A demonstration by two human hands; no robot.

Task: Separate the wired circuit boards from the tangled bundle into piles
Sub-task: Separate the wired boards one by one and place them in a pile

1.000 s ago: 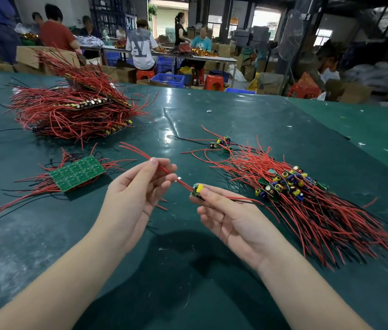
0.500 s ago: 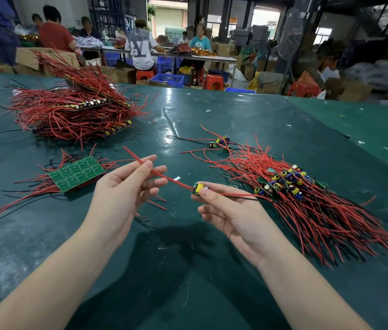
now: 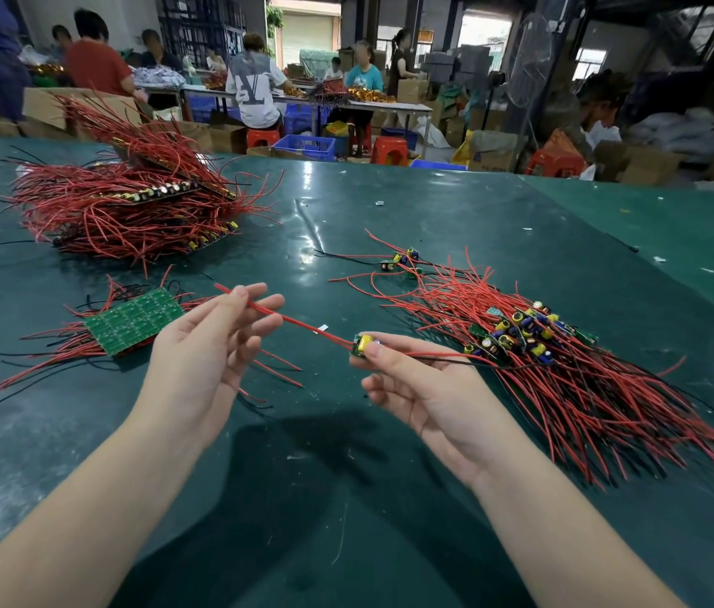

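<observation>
1. Circuit board, small with a yellow part, is being pinched at the right hand fingertips, above the tabletop.
2. Its red wire is running up-left into the left hand, whose fingers are pinching it.
3. Loose pile is lying just right of the right hand; a green panel is lying left and a big bundle far left.

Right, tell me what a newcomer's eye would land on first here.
First, the two hands mid-table: the right hand pinches a small circuit board while the left hand holds its red wire stretched between them. Next, the red-wired tangled bundle fanned out on the right of the green table. Then the tall stack of wired boards at far left, with a flat green panel in front of it.
</observation>
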